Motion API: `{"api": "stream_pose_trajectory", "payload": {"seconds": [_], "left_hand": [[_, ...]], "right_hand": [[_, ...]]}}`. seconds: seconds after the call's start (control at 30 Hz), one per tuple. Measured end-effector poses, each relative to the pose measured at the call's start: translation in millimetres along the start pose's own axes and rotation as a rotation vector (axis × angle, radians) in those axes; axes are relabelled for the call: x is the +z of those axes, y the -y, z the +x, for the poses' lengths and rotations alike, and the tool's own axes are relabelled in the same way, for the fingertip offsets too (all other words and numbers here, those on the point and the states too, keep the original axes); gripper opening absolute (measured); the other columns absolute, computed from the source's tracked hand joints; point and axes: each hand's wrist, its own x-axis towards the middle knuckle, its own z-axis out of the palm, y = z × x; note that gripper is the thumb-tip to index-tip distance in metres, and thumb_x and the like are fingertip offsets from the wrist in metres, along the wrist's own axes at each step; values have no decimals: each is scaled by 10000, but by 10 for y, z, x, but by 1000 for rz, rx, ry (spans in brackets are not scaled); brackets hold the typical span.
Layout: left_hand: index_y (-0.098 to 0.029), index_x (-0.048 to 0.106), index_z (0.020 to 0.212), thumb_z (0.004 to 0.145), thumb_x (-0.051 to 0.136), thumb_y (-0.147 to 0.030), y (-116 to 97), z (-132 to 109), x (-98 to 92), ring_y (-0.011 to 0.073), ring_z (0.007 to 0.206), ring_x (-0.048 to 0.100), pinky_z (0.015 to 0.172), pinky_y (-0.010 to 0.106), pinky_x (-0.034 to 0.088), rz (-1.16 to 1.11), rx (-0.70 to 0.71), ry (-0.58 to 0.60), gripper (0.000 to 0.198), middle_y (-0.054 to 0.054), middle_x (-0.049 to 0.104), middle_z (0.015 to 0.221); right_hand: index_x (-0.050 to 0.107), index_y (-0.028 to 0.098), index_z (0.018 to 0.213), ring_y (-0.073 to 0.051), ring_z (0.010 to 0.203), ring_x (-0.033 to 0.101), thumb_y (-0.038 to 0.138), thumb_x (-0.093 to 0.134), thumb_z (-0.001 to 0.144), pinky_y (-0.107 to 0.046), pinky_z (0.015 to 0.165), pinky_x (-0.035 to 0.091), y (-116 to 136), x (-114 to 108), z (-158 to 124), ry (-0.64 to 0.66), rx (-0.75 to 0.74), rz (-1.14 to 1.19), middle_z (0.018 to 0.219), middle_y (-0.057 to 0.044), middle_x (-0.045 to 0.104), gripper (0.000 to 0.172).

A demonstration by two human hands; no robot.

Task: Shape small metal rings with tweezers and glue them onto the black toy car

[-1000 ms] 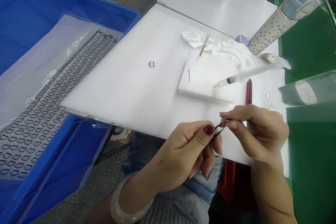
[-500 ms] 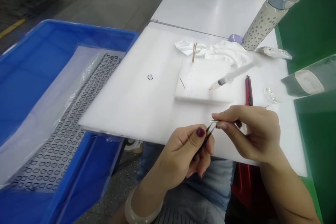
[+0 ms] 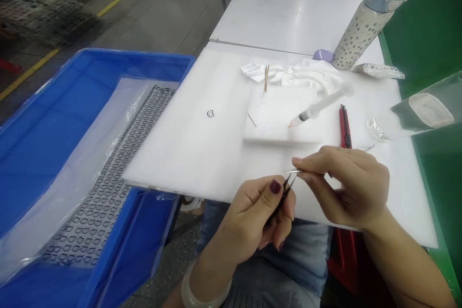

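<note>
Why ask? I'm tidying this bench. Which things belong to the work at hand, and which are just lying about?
Seemingly in use: left hand with black tweezers; right hand with slim metal tool; black D-shaped pieces on film in the blue crate.

Apparently lying about: dotted water bottle, red utility knife, white cloth.

We have a white worktop (image 3: 288,9) carrying a foam sheet (image 3: 173,154). On that sheet, just beyond the right hand (image 3: 346,187), we find a red utility knife (image 3: 345,127) and a foam block (image 3: 277,115), with a crumpled white cloth (image 3: 296,73) farther on and a small black ring (image 3: 210,113) well left of the hand.
</note>
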Motion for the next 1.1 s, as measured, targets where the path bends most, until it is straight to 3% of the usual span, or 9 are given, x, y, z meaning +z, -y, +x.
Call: {"api": "stream_pose_trajectory", "payload": {"seconds": [0.43, 0.67, 0.83, 0.97, 1.1], "left_hand": [[-166, 592, 775, 1054, 479, -568, -11, -5, 3, 29, 318, 256, 319, 126, 195, 16, -21, -5, 502, -72, 430, 448], [-169, 585, 769, 1054, 490, -550, 5, 17, -22, 37, 308, 262, 296, 122, 182, -10, 7, 2, 486, -76, 418, 439], [-172, 577, 771, 1050, 487, -564, -11, 19, -20, 38, 308, 237, 301, 134, 174, -8, -6, -8, 489, -75, 412, 440], [-174, 571, 753, 1034, 508, -585, -28, 8, 1, 41, 314, 241, 308, 150, 183, 24, -30, -25, 502, -73, 405, 440], [-172, 570, 746, 1027, 507, -605, -28, 1, 17, 37, 320, 238, 318, 158, 181, 50, -50, -46, 520, -69, 418, 443]], "right_hand": [[634, 190, 923, -109, 518, 615, 33, 633, 919, -242, 443, 473, 1, 2, -6, -33, -23, -31, 642, 2, 689, 156], [641, 229, 945, -102, 510, 637, 64, 669, 911, -224, 427, 482, -37, -42, -11, -140, 28, -41, 675, 44, 718, 171], [656, 216, 957, -95, 526, 624, 130, 625, 943, -216, 440, 479, -17, -76, 4, -6, 158, 126, 711, 23, 722, 93], [651, 218, 941, -89, 520, 586, 129, 601, 954, -225, 455, 483, 3, -72, 7, 72, 153, 154, 744, 9, 733, 103], [640, 209, 919, -91, 506, 572, 110, 611, 950, -231, 451, 475, -5, -66, 8, 62, 117, 151, 708, 18, 720, 107]]}}
